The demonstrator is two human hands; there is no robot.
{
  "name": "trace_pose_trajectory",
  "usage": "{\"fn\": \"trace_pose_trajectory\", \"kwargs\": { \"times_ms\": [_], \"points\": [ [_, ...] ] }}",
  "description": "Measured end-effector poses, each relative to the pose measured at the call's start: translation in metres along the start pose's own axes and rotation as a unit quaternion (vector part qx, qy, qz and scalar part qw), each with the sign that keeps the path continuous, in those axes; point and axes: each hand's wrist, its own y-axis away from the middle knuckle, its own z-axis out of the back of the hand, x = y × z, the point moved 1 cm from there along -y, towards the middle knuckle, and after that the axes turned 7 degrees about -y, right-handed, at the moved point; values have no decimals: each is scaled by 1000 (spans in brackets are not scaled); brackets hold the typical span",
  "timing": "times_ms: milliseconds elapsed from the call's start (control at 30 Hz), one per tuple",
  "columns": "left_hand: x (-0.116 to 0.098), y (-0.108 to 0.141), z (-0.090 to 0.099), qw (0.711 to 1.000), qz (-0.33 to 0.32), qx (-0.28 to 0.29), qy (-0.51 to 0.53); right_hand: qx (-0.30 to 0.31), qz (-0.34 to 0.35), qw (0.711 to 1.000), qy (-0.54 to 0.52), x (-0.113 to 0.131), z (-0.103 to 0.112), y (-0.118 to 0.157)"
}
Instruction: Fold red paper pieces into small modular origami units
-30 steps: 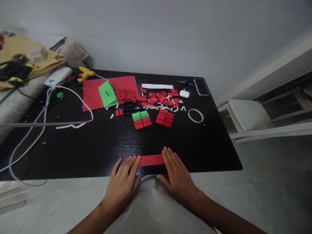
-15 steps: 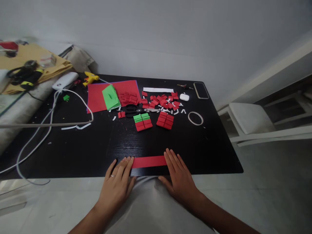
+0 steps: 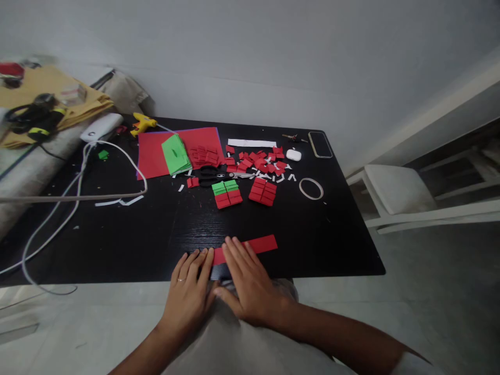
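A red paper strip [image 3: 263, 244] lies flat near the front edge of the black table [image 3: 328, 250]. My left hand [image 3: 189, 286] rests flat over its left end, fingers stretched out. Over the strip's middle lies my right hand [image 3: 250, 281], also open, its fingers pressing down and its right end showing beyond them. Farther back sit a folded green-and-red paper block [image 3: 227, 194] and an all-red one [image 3: 263, 192]. Behind these lie black-handled scissors [image 3: 209, 176] and a scatter of small folded red paper pieces [image 3: 260, 161].
Red sheets [image 3: 152, 151] carry folded green paper [image 3: 175, 154]. A yellow glue gun [image 3: 143, 123], white cable [image 3: 33, 239] and power strip [image 3: 102, 127] are at left. A phone [image 3: 320, 144], white earbud case [image 3: 294, 155] and ring [image 3: 311, 189] are at right. A white chair [image 3: 398, 188] stands beside the table.
My right hand has slid left along the strip from its right end towards my left hand. The strip's right end is now uncovered and angled slightly upward in view.
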Motion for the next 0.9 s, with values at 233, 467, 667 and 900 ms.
{"fn": "trace_pose_trajectory", "kwargs": {
  "times_ms": [233, 467, 667, 900],
  "points": [
    [2, 2, -1, 1000, 13, 14, 7, -14, -20, 1000, 7, -10, -3, 0],
    [2, -3, 0, 1000, 5, -1, -7, -65, -116, 988, 75, -49, 25, 29],
    [3, -1, -2, 1000, 6, -14, -3, -87, -134, 983, 94, -65, 36, 37],
    [11, 3, 1, 998, -8, -5, 55, -132, -112, 981, 85, -74, 43, 28]
  ]
}}
